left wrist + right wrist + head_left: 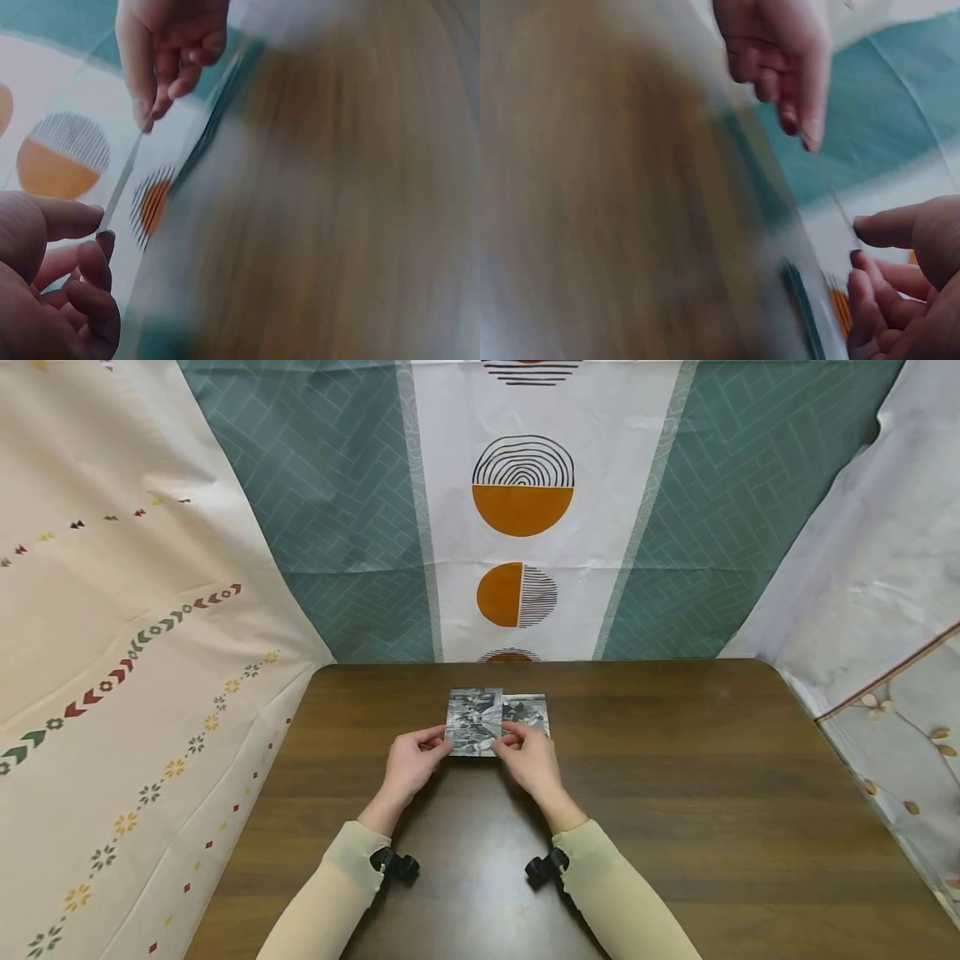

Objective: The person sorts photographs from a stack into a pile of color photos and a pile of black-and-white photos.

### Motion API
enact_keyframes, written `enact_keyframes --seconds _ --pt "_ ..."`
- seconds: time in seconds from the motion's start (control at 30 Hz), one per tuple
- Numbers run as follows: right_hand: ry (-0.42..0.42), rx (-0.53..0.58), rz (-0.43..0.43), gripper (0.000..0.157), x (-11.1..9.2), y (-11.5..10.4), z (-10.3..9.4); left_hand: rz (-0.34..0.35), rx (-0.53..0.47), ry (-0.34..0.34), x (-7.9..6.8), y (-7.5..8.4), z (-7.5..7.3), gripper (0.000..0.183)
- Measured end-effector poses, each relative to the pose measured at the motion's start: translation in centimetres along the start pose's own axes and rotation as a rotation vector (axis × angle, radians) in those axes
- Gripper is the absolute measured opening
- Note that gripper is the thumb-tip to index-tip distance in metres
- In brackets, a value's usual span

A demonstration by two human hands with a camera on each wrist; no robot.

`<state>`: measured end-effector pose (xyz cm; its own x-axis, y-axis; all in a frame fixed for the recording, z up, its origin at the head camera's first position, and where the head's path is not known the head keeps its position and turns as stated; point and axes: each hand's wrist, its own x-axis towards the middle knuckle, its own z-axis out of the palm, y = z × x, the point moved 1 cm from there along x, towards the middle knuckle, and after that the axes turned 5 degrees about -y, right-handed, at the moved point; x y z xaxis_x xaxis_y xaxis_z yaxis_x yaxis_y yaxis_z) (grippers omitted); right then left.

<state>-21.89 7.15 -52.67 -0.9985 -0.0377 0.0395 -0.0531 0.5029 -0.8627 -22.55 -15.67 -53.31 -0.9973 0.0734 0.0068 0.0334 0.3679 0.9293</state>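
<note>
Both hands hold a black-and-white picture card [474,722] between them in the head view. My left hand [411,762] pinches its left edge between thumb and fingers, and my right hand [534,762] pinches the right edge low down. From the left wrist, the same card [121,184] appears edge-on as a thin pale strip between the two hands. A second black-and-white picture card [527,710] shows behind it to the right, its left part hidden by the held card and its lower part partly covered by my right hand.
The brown wooden table [675,793] spreads out on both sides of the arms. A teal and white patterned cloth [360,527] hangs at its far edge, with a cream cloth [150,693] at the left and a pale floral cloth [862,610] at the right.
</note>
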Motion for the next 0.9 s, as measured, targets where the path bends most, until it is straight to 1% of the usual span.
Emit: enact_keyframes --seconds 0.1,0.2,0.3,0.43,0.53,0.67,0.8,0.9 --pt "-0.011 0.007 -0.022 0.043 0.2 -1.0 2.1 -0.025 -0.019 0.021 -0.1 -0.8 -2.2 0.036" --pt "-0.017 0.056 -0.021 0.043 0.5 -1.9 3.9 -0.068 -0.063 0.034 -0.2 -1.4 -4.0 0.036" --pt "-0.017 0.103 -0.022 0.042 0.9 -2.7 5.2 -0.1 -0.102 0.044 -0.2 -2.0 -5.4 0.037" --pt "-0.032 0.091 -0.029 0.041 1.7 -3.6 6.8 -0.123 -0.093 0.062 -0.1 -2.7 -7.0 0.04" --pt "-0.047 0.051 -0.017 0.04 2.1 -4.1 7.8 -0.145 -0.07 0.067 0.0 -3.2 -8.1 0.041" --pt "-0.072 0.005 0.026 0.041 2.4 -4.5 9.0 -0.184 -0.03 0.061 0.2 -3.9 -9.1 0.041" --pt "-0.087 -0.029 0.066 0.042 2.5 -4.7 9.8 -0.21 0.005 0.042 0.3 -4.3 -9.8 0.042" --pt "-0.092 -0.059 0.083 0.042 2.4 -4.9 10.1 -0.22 0.007 0.037 0.4 -4.5 -10.1 0.042"
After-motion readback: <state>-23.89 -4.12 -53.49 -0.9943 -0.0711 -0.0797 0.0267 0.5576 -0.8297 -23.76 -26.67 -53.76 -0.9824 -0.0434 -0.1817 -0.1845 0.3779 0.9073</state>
